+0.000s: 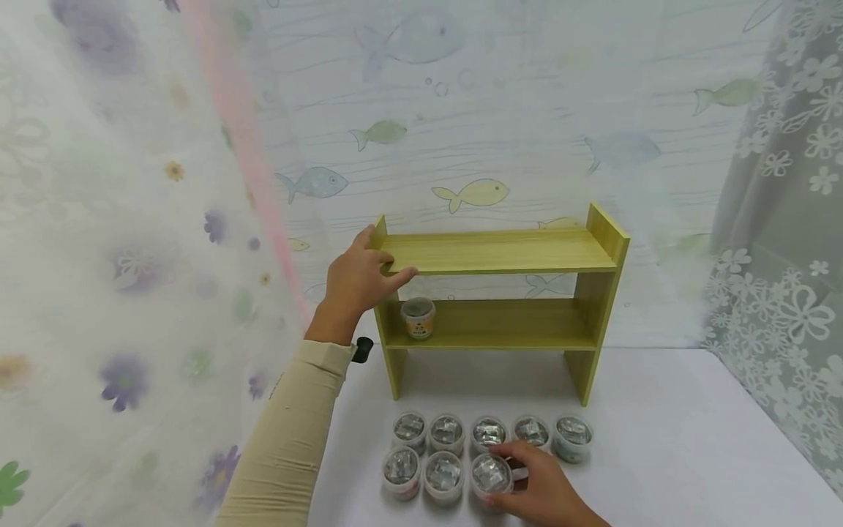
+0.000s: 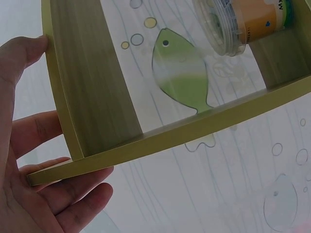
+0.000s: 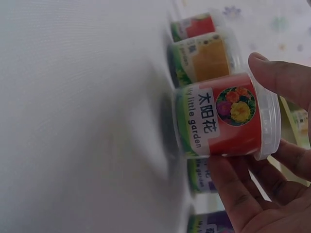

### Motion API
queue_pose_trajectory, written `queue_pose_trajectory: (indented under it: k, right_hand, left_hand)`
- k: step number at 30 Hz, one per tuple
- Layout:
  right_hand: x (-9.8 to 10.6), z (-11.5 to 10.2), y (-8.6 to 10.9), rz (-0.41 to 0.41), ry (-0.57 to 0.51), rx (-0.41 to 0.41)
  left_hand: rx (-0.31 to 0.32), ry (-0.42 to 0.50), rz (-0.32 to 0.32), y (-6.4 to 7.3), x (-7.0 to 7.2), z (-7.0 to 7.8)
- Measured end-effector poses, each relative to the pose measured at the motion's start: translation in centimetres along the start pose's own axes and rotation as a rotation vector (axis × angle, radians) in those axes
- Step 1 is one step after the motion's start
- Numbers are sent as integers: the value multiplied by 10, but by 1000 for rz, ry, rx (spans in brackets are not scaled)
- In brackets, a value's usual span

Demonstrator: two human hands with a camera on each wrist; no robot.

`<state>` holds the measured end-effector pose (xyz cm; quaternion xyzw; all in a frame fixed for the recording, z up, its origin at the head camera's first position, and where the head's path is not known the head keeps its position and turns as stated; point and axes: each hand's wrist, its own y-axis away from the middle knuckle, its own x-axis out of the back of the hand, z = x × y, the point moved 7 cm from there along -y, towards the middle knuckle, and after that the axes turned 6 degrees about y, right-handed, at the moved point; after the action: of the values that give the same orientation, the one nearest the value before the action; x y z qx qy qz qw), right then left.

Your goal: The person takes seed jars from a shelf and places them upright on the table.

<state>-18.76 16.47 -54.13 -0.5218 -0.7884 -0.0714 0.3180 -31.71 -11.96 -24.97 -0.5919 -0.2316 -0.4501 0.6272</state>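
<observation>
My left hand [image 1: 354, 279] holds the upper left corner of a small yellow-green wooden shelf [image 1: 500, 253]. In the left wrist view, the thumb lies on one board edge and the fingers wrap round the side panel. With my right hand [image 1: 541, 484] I grip a clear-lidded plastic tub [image 3: 218, 116] at the right end of the front row. Its red label shows flowers and the words "My little garden". Thumb and fingers sit on opposite sides of it, close over the white table. A similar tub [image 1: 418, 319] with an orange label stands at the left of the shelf's lower board.
Two more tubs [image 1: 444, 477] are left of the held one in the front row. Behind them runs a row of several tubs [image 1: 573, 438], just in front of the shelf. Fish-printed curtain [image 1: 474, 117] hangs behind, flowered curtain [image 1: 132, 293] on the left.
</observation>
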Motion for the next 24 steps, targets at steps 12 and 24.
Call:
queue_pose_trajectory:
  k: [12,24]
  right_hand:
    - [-4,-1,1,-38,-17,10]
    - [-5,-2,1,-21,0,20]
  left_hand:
    - [6,-8,-6,0,1,1]
    - [1,-5,-13,0,1,0]
